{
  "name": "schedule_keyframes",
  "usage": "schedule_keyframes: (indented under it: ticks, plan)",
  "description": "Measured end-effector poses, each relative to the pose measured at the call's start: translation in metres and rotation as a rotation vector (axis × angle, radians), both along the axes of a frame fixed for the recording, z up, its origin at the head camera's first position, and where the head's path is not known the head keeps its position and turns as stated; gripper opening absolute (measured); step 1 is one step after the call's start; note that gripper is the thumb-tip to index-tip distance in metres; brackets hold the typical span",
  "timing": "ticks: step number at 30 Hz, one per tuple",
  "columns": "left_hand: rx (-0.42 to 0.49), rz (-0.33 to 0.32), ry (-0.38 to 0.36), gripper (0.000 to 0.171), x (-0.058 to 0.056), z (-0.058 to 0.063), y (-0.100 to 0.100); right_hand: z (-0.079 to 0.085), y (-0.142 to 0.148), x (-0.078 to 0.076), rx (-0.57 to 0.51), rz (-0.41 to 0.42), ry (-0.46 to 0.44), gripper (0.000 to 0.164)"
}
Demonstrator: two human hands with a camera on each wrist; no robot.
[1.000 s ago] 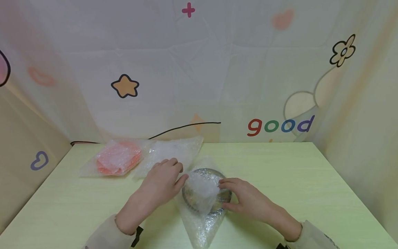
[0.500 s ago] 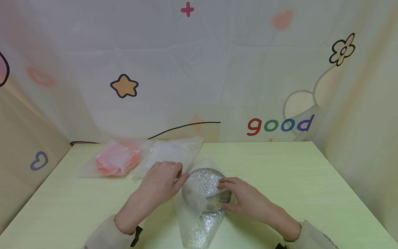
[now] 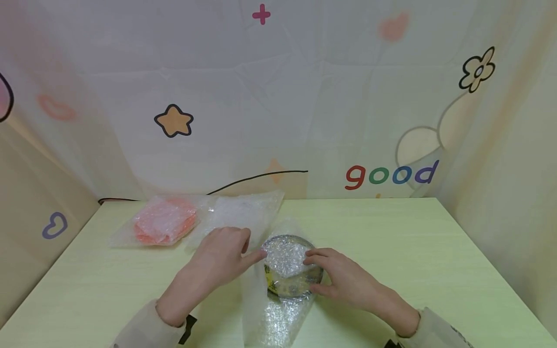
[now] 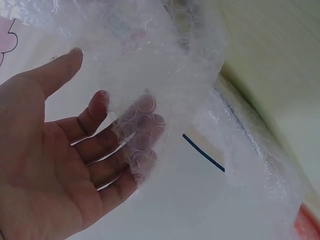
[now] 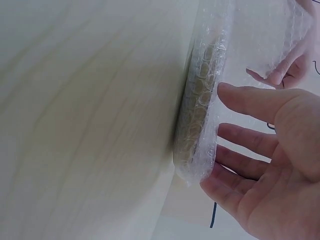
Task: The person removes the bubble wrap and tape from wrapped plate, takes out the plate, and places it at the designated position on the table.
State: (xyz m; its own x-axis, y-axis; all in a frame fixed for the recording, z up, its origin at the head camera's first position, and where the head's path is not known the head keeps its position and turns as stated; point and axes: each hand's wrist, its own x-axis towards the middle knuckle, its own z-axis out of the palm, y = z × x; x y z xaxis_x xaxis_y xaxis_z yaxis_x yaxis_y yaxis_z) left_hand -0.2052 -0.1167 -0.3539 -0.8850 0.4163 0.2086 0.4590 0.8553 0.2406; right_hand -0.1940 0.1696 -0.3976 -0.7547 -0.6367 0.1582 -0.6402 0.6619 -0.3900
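A flat round object with a dark rim (image 3: 296, 285) lies wrapped in clear bubble wrap (image 3: 278, 319) on the table. A yellow, dark-marked part of it shows at its left; its exact kind is unclear. My left hand (image 3: 222, 253) is at the left side, thumb stretched toward the rim. In the left wrist view, a loose flap of wrap lies across its fingertips, and the thumb stands apart from the fingers. My right hand (image 3: 344, 278) touches the right edge of the wrapped object with thumb and fingertips, its fingers spread and gently bent.
Behind and left lie a bubble-wrapped orange-pink item (image 3: 165, 222) and another bubble-wrap bundle (image 3: 237, 212), whose contents are hidden. The pale green table (image 3: 383, 227) ends at a printed cloth backdrop (image 3: 243, 96), with more cloth at both sides.
The loose wrap over the round object has moved left, baring its yellow part. My left hand has shifted slightly left and down, its thumb straighter. My right hand has barely moved.
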Motion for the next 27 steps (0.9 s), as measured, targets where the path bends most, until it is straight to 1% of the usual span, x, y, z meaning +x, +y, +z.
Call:
schedule_keyframes:
  ticks: [7, 13, 17, 21, 23, 27]
  plan:
    - [-0.047, -0.001, -0.048, 0.041, 0.003, 0.002, -0.003, 0.001, 0.000, 0.001, 0.001, -0.006, -0.015, 0.042]
    - [-0.066, -0.019, -0.094, 0.040, 0.006, 0.005, -0.006, 0.001, 0.000, 0.001, -0.003, -0.007, -0.018, 0.041]
    - [-0.082, -0.042, -0.099, 0.038, 0.008, 0.007, -0.009, 0.001, 0.000, 0.001, -0.003, -0.008, -0.019, 0.041]
    - [-0.108, -0.047, -0.101, 0.038, 0.010, 0.009, -0.011, 0.001, 0.000, 0.001, -0.004, -0.007, -0.026, 0.041]
    - [-0.112, -0.044, -0.117, 0.037, 0.011, 0.009, -0.012, 0.001, -0.001, 0.001, -0.004, -0.007, -0.027, 0.041]
    - [-0.113, -0.040, -0.171, 0.037, 0.013, 0.011, -0.015, 0.001, -0.001, 0.001, -0.001, -0.007, -0.022, 0.040]
